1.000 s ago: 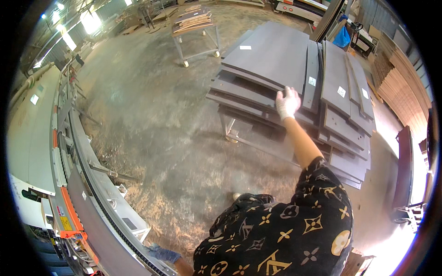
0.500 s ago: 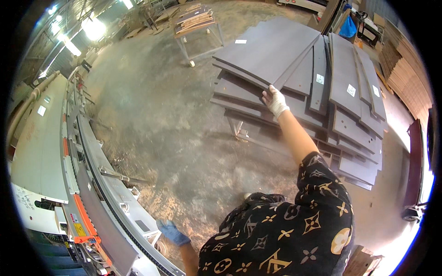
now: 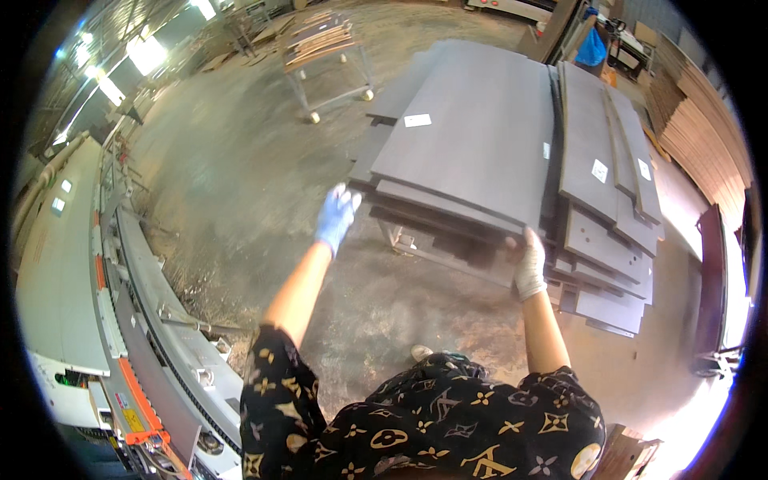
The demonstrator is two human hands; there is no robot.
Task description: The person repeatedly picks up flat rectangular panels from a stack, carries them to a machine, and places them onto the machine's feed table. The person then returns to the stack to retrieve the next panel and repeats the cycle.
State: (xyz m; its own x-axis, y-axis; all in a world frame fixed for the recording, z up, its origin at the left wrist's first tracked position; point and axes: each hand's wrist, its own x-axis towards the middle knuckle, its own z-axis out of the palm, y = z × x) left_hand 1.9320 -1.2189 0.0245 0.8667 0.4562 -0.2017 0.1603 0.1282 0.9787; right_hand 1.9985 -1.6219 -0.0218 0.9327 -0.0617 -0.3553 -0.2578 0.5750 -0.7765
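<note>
Two hands apart: right hand point(image 3: 529, 268) grips top grey panel point(image 3: 480, 136); left hand point(image 3: 337, 216) open.

you see a dusty concrete floor point(image 3: 240, 176); on it stands a low metal frame point(image 3: 416, 244) that carries the stack of grey boards point(image 3: 480, 136).

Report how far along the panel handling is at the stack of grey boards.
Done: the right hand has gripped the near corner of the top grey panel.
In hand: the left hand, in a blue glove, is stretched toward the panel's left edge, apparently not touching it.
Left: the panel lies flat on the stack, not lifted; many boards remain beneath and beside it.
</note>
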